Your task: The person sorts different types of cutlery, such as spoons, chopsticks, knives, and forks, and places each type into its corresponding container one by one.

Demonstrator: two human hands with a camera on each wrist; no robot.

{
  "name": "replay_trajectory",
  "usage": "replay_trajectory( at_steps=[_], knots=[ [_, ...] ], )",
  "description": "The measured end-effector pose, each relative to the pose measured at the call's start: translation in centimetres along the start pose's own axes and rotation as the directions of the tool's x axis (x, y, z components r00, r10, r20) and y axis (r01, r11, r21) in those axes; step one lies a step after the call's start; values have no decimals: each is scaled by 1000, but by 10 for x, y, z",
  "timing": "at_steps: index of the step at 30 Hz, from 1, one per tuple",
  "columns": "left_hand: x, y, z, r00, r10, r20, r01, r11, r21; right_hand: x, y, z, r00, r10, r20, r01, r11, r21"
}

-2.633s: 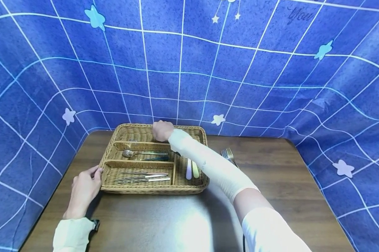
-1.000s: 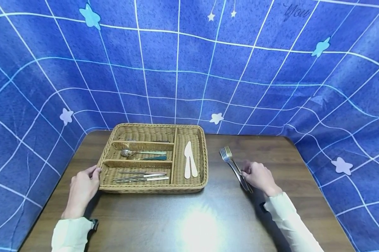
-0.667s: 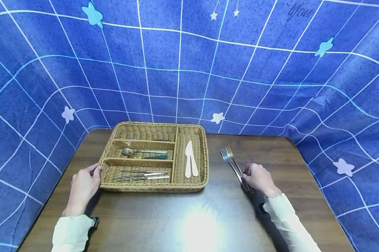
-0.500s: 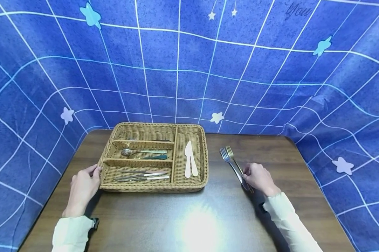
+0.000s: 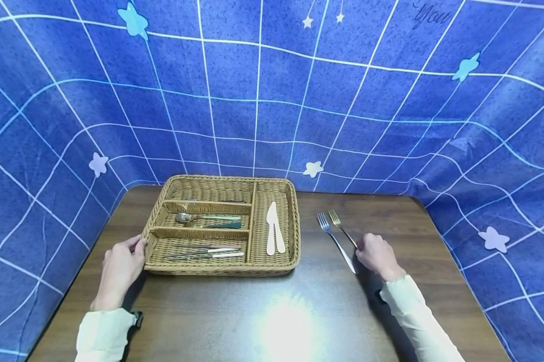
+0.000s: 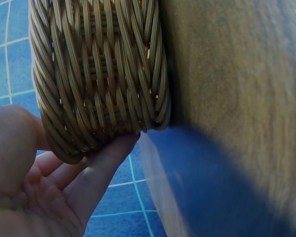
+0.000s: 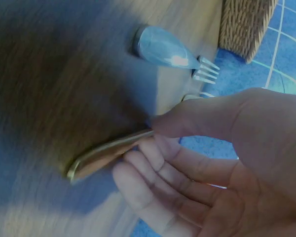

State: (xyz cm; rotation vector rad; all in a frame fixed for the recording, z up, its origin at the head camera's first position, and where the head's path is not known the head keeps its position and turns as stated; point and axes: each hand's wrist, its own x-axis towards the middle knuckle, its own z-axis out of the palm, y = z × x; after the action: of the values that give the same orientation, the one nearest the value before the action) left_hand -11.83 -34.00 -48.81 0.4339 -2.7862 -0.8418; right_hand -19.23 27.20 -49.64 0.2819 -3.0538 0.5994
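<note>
In the head view, my left hand [image 5: 121, 269] holds the left end of a wicker cutlery tray [image 5: 222, 272]. The left wrist view shows its thumb and fingers around the woven corner. Over on the right, my right hand [image 5: 378, 255] pinches the handle of a gold fork [image 5: 347, 236]; its handle end [image 7: 106, 149] sticks out past the fingertips in the right wrist view. A silver fork [image 5: 340, 246] lies on the table just left of it. Two pale knives [image 5: 271, 236] rest in the tray's right compartment.
Spoons [image 5: 184, 217] lie in the tray's middle compartment, chopsticks [image 5: 227, 254] in the front one. Cutlery in the back compartment is mostly hidden by the divider. A blue patterned cloth [image 5: 281, 115] hangs around the back and sides of the wooden table [image 5: 208, 317].
My right hand left the tray's back compartment and reached the forks. It then took the gold fork's handle and drew it slightly right, apart from the silver one. My left hand stayed put.
</note>
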Motion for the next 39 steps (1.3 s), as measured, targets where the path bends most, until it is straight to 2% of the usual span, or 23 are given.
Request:
replay_trajectory(
  at_steps=[10, 23, 39],
  knots=[
    [1, -2, -1, 1000, -6, 15, 6, 1000, 1, 0, 10, 5, 996, -65, -54, 65, 998, 0],
    [1, -3, 0, 1000, -8, 23, 8, 1000, 1, -2, 6, 1, 1000, -22, -18, 22, 1000, -20],
    [0, -3, 0, 1000, -13, 21, 13, 1000, -3, -5, 7, 0, 1000, -2, -16, 1, 999, -34]
  ],
)
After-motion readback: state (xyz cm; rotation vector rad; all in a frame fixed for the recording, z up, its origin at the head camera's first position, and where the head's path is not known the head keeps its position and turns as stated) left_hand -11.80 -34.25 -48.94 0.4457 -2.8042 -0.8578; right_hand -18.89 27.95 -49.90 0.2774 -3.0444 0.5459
